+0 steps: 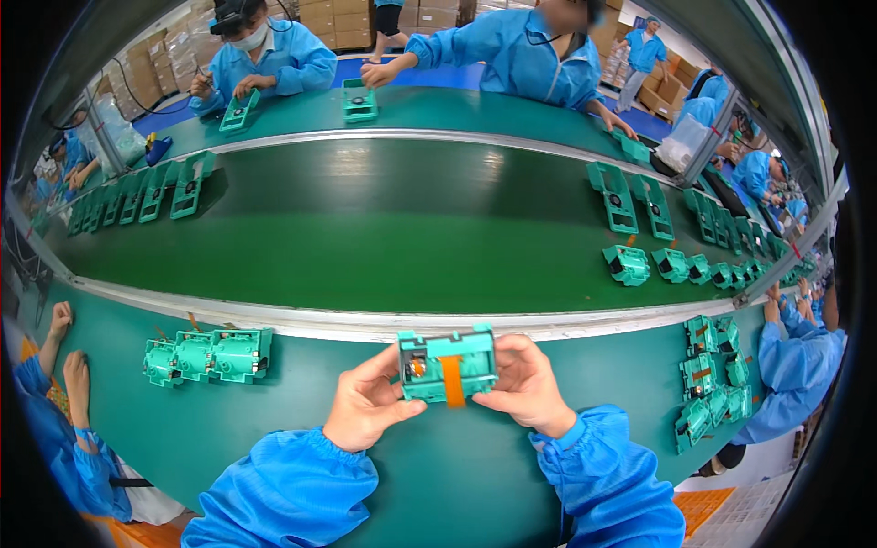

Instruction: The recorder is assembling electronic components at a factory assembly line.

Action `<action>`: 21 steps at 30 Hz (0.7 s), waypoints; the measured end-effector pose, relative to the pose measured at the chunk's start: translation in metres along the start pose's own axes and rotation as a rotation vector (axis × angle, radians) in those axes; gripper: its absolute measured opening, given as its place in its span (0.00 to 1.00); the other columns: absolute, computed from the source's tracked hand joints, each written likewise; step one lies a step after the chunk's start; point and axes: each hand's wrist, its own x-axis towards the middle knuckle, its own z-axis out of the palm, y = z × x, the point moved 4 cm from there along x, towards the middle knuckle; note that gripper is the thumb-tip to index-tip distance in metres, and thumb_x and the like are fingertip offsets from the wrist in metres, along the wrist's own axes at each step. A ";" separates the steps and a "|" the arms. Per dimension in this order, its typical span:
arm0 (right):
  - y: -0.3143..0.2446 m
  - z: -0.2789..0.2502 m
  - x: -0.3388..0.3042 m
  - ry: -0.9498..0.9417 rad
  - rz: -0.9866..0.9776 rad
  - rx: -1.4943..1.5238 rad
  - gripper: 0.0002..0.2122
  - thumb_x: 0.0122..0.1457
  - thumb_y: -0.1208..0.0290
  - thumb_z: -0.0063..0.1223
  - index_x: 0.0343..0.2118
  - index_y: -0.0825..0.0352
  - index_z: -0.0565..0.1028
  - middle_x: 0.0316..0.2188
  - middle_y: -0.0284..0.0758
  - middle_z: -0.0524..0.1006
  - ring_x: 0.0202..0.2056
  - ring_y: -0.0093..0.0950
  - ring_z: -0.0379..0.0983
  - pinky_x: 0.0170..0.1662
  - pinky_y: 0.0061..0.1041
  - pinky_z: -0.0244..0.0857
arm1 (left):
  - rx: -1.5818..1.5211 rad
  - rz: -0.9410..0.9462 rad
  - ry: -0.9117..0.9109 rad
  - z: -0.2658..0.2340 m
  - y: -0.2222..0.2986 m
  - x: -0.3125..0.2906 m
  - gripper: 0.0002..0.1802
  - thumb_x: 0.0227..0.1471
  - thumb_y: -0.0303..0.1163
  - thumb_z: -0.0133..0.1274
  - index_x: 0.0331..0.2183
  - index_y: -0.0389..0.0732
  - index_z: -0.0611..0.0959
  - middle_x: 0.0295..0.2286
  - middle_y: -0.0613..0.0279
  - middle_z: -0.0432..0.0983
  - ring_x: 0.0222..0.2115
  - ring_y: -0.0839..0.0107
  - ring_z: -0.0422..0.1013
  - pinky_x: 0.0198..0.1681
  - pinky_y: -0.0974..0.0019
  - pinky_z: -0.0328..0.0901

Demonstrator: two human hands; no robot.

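Observation:
Between my two hands I hold a green plastic housing (473, 367) above the near edge of the belt. An orange strip (453, 382) runs down its front, and a small copper-coloured part shows in its left opening. My left hand (368, 397) grips the left end, thumb at the lower corner. On the right end, the fingers and thumb of my right hand (528, 388) close around it. Blue sleeves cover both forearms. Left of my hands, a row of similar green housings (208, 356) rests on the green worktable (429, 484).
Beyond the table's pale rail lies a green conveyor belt (384, 237), with green frames (190, 185) at left and more housings (627, 265) at right. Grouped housings (699, 374) stand on the table's right. Co-workers in blue sit opposite and at both sides; one touches a green frame (359, 102).

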 end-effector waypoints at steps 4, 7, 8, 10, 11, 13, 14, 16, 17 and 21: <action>-0.002 -0.004 -0.001 -0.045 -0.013 0.010 0.24 0.40 0.95 0.48 0.42 0.65 0.62 0.43 0.37 0.64 0.49 0.32 0.60 0.52 0.36 0.55 | 0.153 0.094 -0.079 0.000 0.001 -0.003 0.36 0.36 0.09 0.51 0.50 0.37 0.62 0.49 0.54 0.58 0.50 0.63 0.55 0.51 0.56 0.55; -0.001 -0.005 -0.001 -0.025 0.012 0.020 0.24 0.40 0.95 0.48 0.40 0.65 0.63 0.42 0.35 0.64 0.49 0.32 0.60 0.52 0.37 0.54 | 0.184 0.092 -0.090 0.004 0.007 -0.001 0.35 0.37 0.10 0.51 0.50 0.35 0.62 0.48 0.53 0.59 0.50 0.64 0.55 0.51 0.56 0.55; 0.000 -0.005 -0.001 -0.020 0.024 0.028 0.23 0.40 0.95 0.49 0.40 0.65 0.63 0.42 0.35 0.64 0.49 0.31 0.60 0.53 0.37 0.54 | 0.205 0.081 -0.081 0.004 0.008 -0.002 0.35 0.37 0.11 0.51 0.50 0.34 0.61 0.48 0.53 0.59 0.50 0.64 0.55 0.52 0.57 0.54; 0.001 -0.006 -0.002 -0.011 0.030 0.028 0.23 0.40 0.95 0.49 0.40 0.65 0.63 0.42 0.35 0.64 0.49 0.31 0.59 0.53 0.37 0.54 | 0.224 0.069 -0.074 0.005 0.009 -0.001 0.35 0.37 0.11 0.52 0.50 0.33 0.61 0.48 0.53 0.60 0.50 0.64 0.56 0.52 0.57 0.54; 0.002 -0.006 -0.002 -0.003 0.035 0.029 0.23 0.39 0.95 0.49 0.39 0.65 0.63 0.42 0.34 0.64 0.49 0.31 0.59 0.53 0.37 0.54 | 0.216 0.071 -0.071 0.005 0.009 0.000 0.34 0.37 0.11 0.52 0.50 0.32 0.61 0.48 0.53 0.60 0.50 0.64 0.56 0.52 0.57 0.54; 0.001 -0.005 -0.001 -0.007 0.024 0.020 0.23 0.39 0.95 0.48 0.39 0.65 0.63 0.41 0.34 0.64 0.49 0.31 0.59 0.53 0.37 0.53 | 0.209 0.074 -0.067 0.005 0.009 0.000 0.34 0.37 0.11 0.52 0.49 0.32 0.61 0.47 0.53 0.60 0.50 0.65 0.56 0.52 0.58 0.53; 0.000 -0.004 0.000 -0.013 0.013 0.013 0.24 0.39 0.96 0.48 0.39 0.65 0.63 0.41 0.34 0.64 0.49 0.31 0.59 0.53 0.36 0.53 | 0.207 0.068 -0.065 0.004 0.008 0.000 0.34 0.37 0.11 0.51 0.49 0.33 0.62 0.48 0.54 0.60 0.50 0.65 0.56 0.52 0.57 0.53; 0.001 -0.004 0.000 -0.010 0.015 0.028 0.24 0.39 0.96 0.48 0.39 0.65 0.63 0.42 0.35 0.64 0.49 0.31 0.59 0.53 0.36 0.53 | 0.204 0.063 -0.064 0.001 0.005 -0.001 0.35 0.37 0.10 0.51 0.50 0.34 0.62 0.48 0.54 0.60 0.49 0.65 0.56 0.52 0.57 0.54; 0.000 -0.003 0.000 -0.007 0.016 0.042 0.24 0.38 0.96 0.49 0.39 0.66 0.63 0.42 0.35 0.63 0.50 0.31 0.59 0.53 0.36 0.53 | 0.177 0.059 -0.061 -0.002 0.001 -0.002 0.35 0.37 0.10 0.51 0.50 0.35 0.62 0.48 0.54 0.60 0.49 0.64 0.56 0.52 0.57 0.54; -0.009 0.002 0.004 -0.022 0.023 0.005 0.20 0.43 0.89 0.51 0.40 0.66 0.63 0.45 0.37 0.62 0.50 0.32 0.59 0.52 0.36 0.54 | 0.151 0.026 -0.025 -0.004 -0.001 -0.002 0.36 0.36 0.10 0.51 0.50 0.39 0.63 0.47 0.54 0.60 0.49 0.64 0.57 0.49 0.57 0.58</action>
